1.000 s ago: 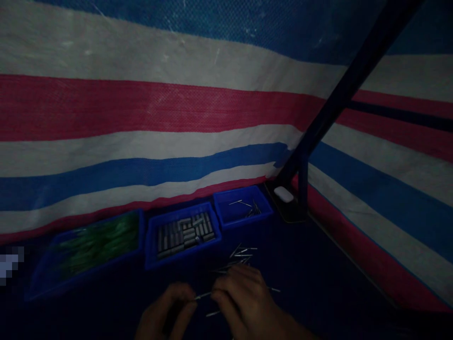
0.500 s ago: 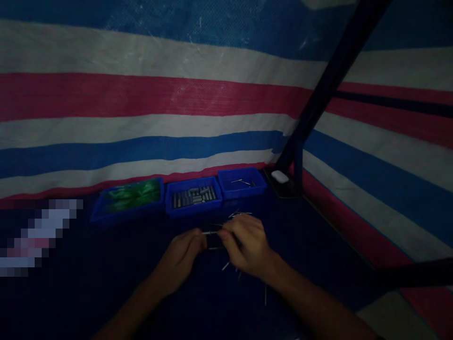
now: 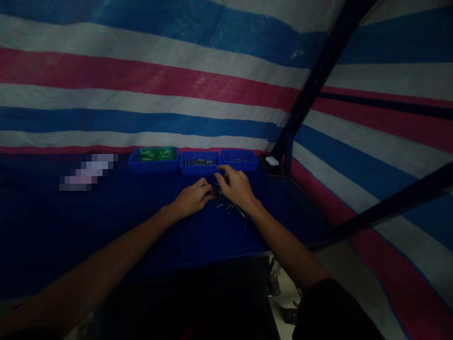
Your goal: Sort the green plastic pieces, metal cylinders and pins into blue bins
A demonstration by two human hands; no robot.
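Both my hands rest far out on a dark blue table point(image 3: 106, 212) in dim light. My left hand point(image 3: 194, 198) is curled, with its fingertips at a scatter of thin metal pins point(image 3: 231, 208). My right hand point(image 3: 236, 186) lies just right of it over the same pins, fingers bent and close together, and what they pinch is too dark to see. Behind the hands stands a row of three blue trays: one with green pieces point(image 3: 154, 158), one with grey metal pieces point(image 3: 200, 163), and one with a few pins point(image 3: 240, 160).
A striped red, white and blue tarp point(image 3: 159, 80) walls off the back and right. A dark slanted pole point(image 3: 311, 89) rises from the table's back right corner, beside a small white object point(image 3: 272, 161). The table's front edge point(image 3: 226, 257) drops to the floor.
The view has pulled back and tilted down, so the arms stretch out and the trays look farther off. The hands have lowered from holding a pin between them to the pins on the table.
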